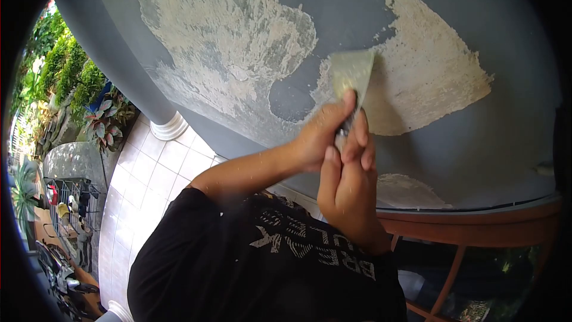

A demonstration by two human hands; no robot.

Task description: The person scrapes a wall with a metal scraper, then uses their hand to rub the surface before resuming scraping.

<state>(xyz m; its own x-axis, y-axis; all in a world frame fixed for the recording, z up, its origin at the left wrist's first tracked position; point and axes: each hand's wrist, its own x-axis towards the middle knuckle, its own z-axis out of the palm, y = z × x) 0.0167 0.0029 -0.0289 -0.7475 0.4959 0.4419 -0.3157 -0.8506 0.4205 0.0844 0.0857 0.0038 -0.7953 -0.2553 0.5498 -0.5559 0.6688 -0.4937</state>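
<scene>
A putty knife (351,71) with a wide, pale blade points up against the grey wall (351,0). Around its handle, close to the blade, my left hand (322,131) is closed, its thumb lying along the blade's base. My right hand (348,188) is closed lower down, around the handle's end, touching my left hand. Most of the handle is hidden by my fingers. The blade is over the edge of a rough bare patch (435,65) where paint is gone. Another large bare patch (220,36) spreads to the left. Small pale flecks show around my arms.
A round grey column (113,42) with a white base (168,126) stands at left, on a tiled floor (143,185). Beyond are plants (71,71), a metal rack (77,200) and a motorbike (65,280). A brown-framed window (459,262) sits at lower right.
</scene>
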